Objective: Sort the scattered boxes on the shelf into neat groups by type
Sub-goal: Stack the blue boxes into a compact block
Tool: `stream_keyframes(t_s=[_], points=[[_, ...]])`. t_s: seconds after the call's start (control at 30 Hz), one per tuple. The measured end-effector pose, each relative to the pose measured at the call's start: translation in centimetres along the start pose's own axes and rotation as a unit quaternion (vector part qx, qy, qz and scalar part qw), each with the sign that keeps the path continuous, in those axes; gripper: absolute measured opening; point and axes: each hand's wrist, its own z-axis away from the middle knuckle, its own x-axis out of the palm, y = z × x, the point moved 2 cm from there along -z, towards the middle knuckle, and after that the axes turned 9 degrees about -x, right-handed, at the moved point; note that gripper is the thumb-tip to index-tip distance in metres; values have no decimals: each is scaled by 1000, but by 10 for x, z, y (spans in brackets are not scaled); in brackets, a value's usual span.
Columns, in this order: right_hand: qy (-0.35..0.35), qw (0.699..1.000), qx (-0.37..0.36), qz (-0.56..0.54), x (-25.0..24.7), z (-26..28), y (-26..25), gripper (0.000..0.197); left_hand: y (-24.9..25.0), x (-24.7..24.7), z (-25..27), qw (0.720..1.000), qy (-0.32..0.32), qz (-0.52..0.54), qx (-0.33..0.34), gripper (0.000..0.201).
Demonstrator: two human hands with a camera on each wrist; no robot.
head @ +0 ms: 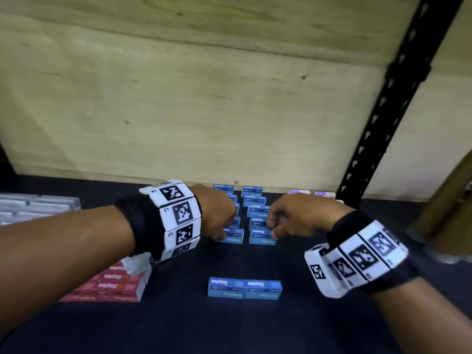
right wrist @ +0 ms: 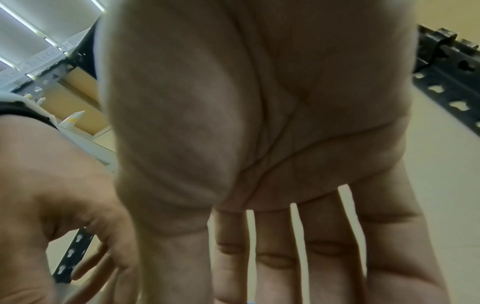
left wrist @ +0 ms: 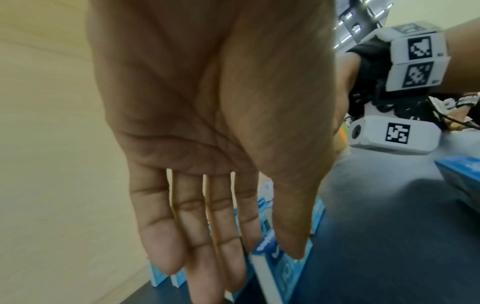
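Two rows of small blue staple boxes stand on the dark shelf (head: 255,328), running back to the wooden panel. My left hand (head: 217,215) rests on the left row (head: 231,238). In the left wrist view the left hand (left wrist: 233,257) has straight fingers hanging along the blue boxes (left wrist: 280,267), with the thumb tip touching the nearest box. My right hand (head: 275,223) touches the right row (head: 263,238); in the right wrist view the right hand (right wrist: 285,257) shows straight fingers and holds nothing. Two more blue boxes (head: 245,288) lie side by side nearer me.
Red staple boxes (head: 109,287) are grouped at front left, partly under my left wrist. Pale clear boxes (head: 33,205) sit at far left. White and purple boxes (head: 311,193) line the back right. A black slotted upright (head: 383,111) and a brown roll (head: 447,208) stand on the right.
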Motion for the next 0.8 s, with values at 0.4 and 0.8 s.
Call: stream_keyframes(t_s=[0.4,0.8], points=[[-23,1000,-2,4,-2,10,-8,14,1,-2,8,999,-32,-15,27,27],[-63,998,0,-5,7,47,-25,14,3,8,47,996,-71,31,54,24]])
